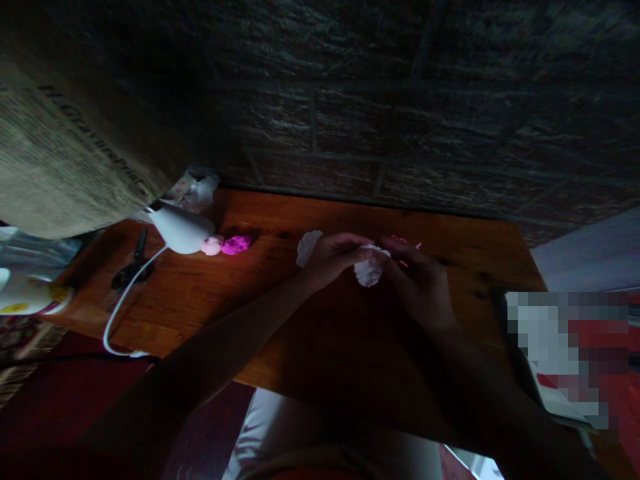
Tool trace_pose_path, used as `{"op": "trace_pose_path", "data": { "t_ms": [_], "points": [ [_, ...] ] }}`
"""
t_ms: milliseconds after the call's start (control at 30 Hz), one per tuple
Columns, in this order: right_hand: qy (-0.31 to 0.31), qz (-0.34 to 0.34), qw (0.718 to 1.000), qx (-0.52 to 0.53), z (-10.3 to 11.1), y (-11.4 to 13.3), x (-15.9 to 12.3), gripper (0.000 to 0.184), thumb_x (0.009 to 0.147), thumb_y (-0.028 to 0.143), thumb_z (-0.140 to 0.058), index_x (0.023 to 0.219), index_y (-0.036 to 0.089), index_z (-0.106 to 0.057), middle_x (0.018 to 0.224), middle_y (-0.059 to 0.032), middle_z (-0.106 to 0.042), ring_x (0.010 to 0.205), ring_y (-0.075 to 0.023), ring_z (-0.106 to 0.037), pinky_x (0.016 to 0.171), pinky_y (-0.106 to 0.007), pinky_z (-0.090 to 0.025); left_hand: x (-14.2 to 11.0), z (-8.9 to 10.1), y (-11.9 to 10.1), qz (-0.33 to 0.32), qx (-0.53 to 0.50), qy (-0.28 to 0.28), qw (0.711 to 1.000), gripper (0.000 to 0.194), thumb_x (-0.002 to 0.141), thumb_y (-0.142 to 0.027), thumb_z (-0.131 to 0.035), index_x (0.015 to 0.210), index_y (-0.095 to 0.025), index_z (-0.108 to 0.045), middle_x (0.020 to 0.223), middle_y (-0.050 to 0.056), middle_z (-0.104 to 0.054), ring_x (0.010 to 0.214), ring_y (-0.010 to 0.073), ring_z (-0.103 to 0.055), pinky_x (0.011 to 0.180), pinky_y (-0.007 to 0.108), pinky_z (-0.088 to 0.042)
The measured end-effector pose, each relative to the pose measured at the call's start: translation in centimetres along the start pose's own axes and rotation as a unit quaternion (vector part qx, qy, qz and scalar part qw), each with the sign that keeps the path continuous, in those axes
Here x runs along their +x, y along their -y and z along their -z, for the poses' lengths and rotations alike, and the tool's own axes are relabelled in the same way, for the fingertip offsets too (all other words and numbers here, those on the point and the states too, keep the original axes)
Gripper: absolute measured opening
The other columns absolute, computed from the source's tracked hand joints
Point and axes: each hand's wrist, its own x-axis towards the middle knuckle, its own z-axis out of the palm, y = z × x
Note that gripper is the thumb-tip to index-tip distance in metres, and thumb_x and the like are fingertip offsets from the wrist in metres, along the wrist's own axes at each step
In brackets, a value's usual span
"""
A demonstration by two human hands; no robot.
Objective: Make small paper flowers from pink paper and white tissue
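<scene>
Between my two hands is a white, ruffled piece [369, 270], thin and petal-like; its material is hard to make out in the dim light. My left hand [337, 255] pinches its upper left edge with thumb and fingers. From the other side, my right hand [420, 277] is closed on its right edge. A second white ruffled piece [307, 247] lies on the table just behind my left hand. Pink bits [400, 240] show behind the fingers of my right hand, partly hidden by them.
The wooden table [270, 300] stands against a dark brick-patterned wall [345, 120]. Leftward are a light pink lump [212, 245], a magenta lump [237, 245], a white teardrop-shaped device [181, 228] with a cable [117, 317], and black scissors [135, 267]. A blurred-out flat object [550, 360] is at right.
</scene>
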Motion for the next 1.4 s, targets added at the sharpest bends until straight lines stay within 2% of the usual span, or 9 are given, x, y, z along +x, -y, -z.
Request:
{"op": "trace_pose_path", "data": {
  "t_ms": [200, 467, 567, 667, 833, 1000, 1133, 1267, 1400],
  "points": [
    [0.016, 0.073, 0.993, -0.090, 0.6, 0.1, 0.0, 0.014, 0.093, 0.032, -0.067, 0.103, 0.027, -0.076, 0.100, -0.0039, -0.077, 0.087, -0.0198, -0.072, 0.077, -0.037, -0.058, 0.1, -0.1, -0.2, 0.024, -0.039, -0.008, 0.999, 0.044, 0.061, -0.033, -0.088, 0.099, -0.020, -0.071, 0.086, 0.000, -0.075, 0.080, 0.0130, -0.070, 0.074, 0.026, -0.053],
    [0.034, 0.091, 0.985, -0.144, 0.4, 0.3, 0.3, 0.016, 0.096, 0.034, -0.058, 0.095, 0.021, -0.068, 0.089, -0.0074, -0.074, 0.076, -0.0203, -0.070, 0.070, -0.036, -0.057, 0.1, -0.3, 0.1, 0.035, -0.012, -0.038, 0.999, 0.045, 0.060, -0.039, -0.089, 0.097, -0.021, -0.069, 0.085, -0.001, -0.075, 0.083, 0.0142, -0.070, 0.075, 0.026, -0.053],
    [0.027, 0.078, 0.986, -0.146, 0.2, 0.4, 0.1, 0.020, 0.098, 0.037, -0.055, 0.095, 0.021, -0.066, 0.085, -0.0076, -0.073, 0.071, -0.0192, -0.069, 0.065, -0.034, -0.056, -0.1, -0.6, -0.2, 0.025, -0.017, -0.038, 0.999, 0.043, 0.063, -0.040, -0.087, 0.097, -0.020, -0.070, 0.088, 0.000, -0.075, 0.086, 0.0149, -0.071, 0.078, 0.027, -0.053],
    [-0.010, 0.045, 0.992, -0.119, 0.1, 0.1, 0.0, 0.021, 0.096, 0.042, -0.059, 0.096, 0.022, -0.067, 0.091, -0.0083, -0.076, 0.078, -0.0210, -0.072, 0.071, -0.036, -0.059, -0.2, -0.8, -0.1, 0.019, -0.008, -0.011, 1.000, 0.043, 0.064, -0.043, -0.086, 0.095, -0.018, -0.071, 0.091, 0.003, -0.074, 0.087, 0.0149, -0.069, 0.079, 0.028, -0.052],
    [-0.052, 0.021, 0.996, -0.065, 0.2, 0.1, 0.0, 0.024, 0.092, 0.045, -0.065, 0.101, 0.023, -0.069, 0.106, -0.0096, -0.076, 0.095, -0.0231, -0.073, 0.083, -0.040, -0.060, -0.3, -0.8, 0.3, 0.028, 0.035, 0.023, 0.999, 0.037, 0.069, -0.047, -0.082, 0.074, -0.014, -0.067, 0.072, 0.000, -0.064, 0.070, 0.0101, -0.058, 0.066, 0.024, -0.045],
    [0.053, 0.052, 0.990, -0.119, 1.3, 1.4, 0.4, 0.033, 0.094, 0.053, -0.060, 0.085, 0.022, -0.066, 0.080, -0.0050, -0.072, 0.070, -0.0184, -0.069, 0.066, -0.033, -0.055, -0.6, -0.5, -0.2, 0.044, 0.037, 0.066, 0.996, 0.040, 0.067, -0.051, -0.082, 0.076, -0.014, -0.068, 0.070, 0.000, -0.063, 0.067, 0.0100, -0.056, 0.061, 0.023, -0.042],
    [0.131, 0.051, 0.976, -0.167, 1.9, 1.9, 0.7, 0.046, 0.095, 0.060, -0.054, 0.072, 0.020, -0.063, 0.059, -0.0002, -0.061, 0.051, -0.0129, -0.053, 0.051, -0.028, -0.044, -0.7, -0.5, -0.1, 0.039, 0.043, 0.060, 0.997, 0.041, 0.071, -0.054, -0.077, 0.080, -0.015, -0.071, 0.073, 0.001, -0.065, 0.069, 0.0114, -0.057, 0.064, 0.025, -0.044],
    [0.208, 0.036, 0.970, -0.118, 1.4, 1.7, 0.5, 0.055, 0.099, 0.062, -0.043, 0.068, 0.020, -0.063, 0.060, -0.0005, -0.060, 0.053, -0.0132, -0.053, 0.051, -0.028, -0.043, -0.6, -0.6, 0.0, 0.013, 0.061, 0.053, 0.997, 0.040, 0.077, -0.056, -0.071, 0.076, -0.016, -0.071, 0.069, 0.001, -0.064, 0.067, 0.0116, -0.056, 0.064, 0.026, -0.043],
    [0.214, 0.018, 0.973, -0.082, 0.9, 1.5, 0.2, 0.056, 0.098, 0.064, -0.041, 0.067, 0.021, -0.060, 0.062, -0.0008, -0.060, 0.056, -0.0142, -0.054, 0.054, -0.029, -0.046, -0.7, -0.6, -0.5, -0.005, 0.091, 0.055, 0.994, 0.038, 0.080, -0.053, -0.068, 0.072, -0.016, -0.070, 0.068, 0.001, -0.063, 0.066, 0.0123, -0.055, 0.065, 0.027, -0.043]
  ]
}}
